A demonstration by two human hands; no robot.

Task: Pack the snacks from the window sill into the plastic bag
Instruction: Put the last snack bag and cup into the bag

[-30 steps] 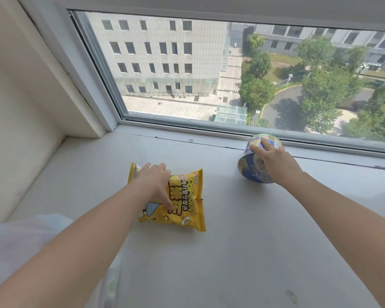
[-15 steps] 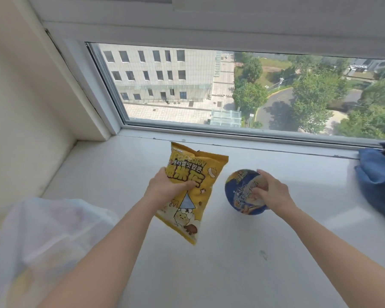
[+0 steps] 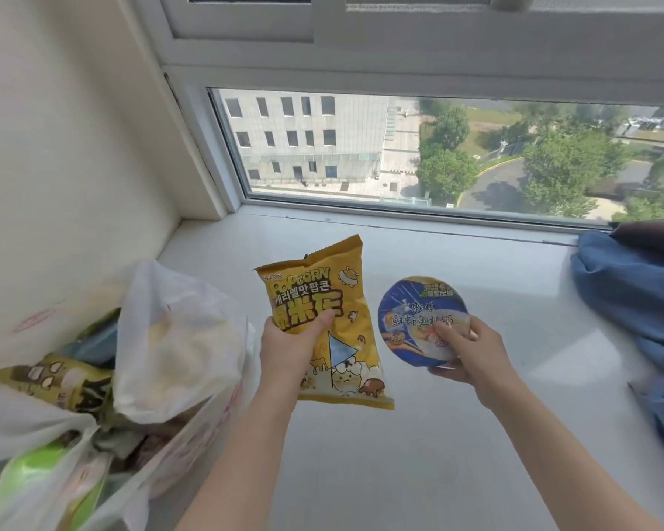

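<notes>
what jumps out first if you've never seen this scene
The yellow popcorn bag, gripped upright by the left hand at centre, and the blue noodle bowl held by the right hand beside it. At lower left, a white plastic bag bulges with snacks.

One yellow popcorn bag; one blue noodle bowl; one white plastic bag already holding several packets; one blue cloth bag; two hands.

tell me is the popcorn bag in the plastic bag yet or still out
Still out. The left hand grips the popcorn bag above the sill, right of the plastic bag.
</notes>
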